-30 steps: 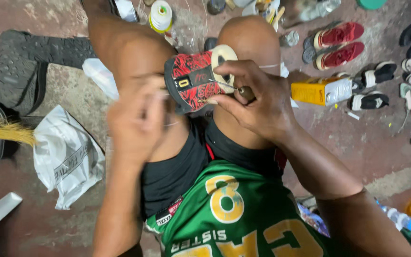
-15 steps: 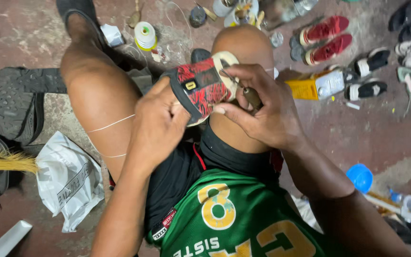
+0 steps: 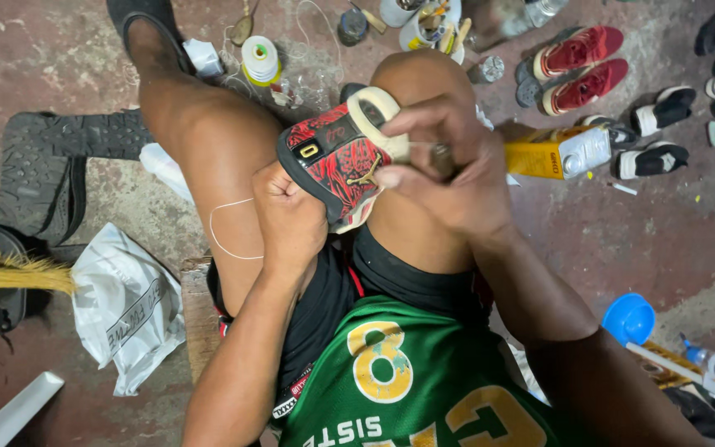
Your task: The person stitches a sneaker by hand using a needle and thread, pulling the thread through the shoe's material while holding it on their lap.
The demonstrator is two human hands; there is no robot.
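The left hand (image 3: 291, 219) clamps the red-and-black sneaker (image 3: 337, 157) between the knees; the right hand (image 3: 444, 170) pinches a stitching tool at its sole. The taut white thread (image 3: 225, 228) could snag or the tool slip into a thumb.

Red-and-black sneaker (image 3: 337, 161) braced between knees — left hand (image 3: 290, 217) fisted beneath it, right hand (image 3: 448, 170) pinching its cream sole edge; white thread (image 3: 223, 240) loops over thigh.
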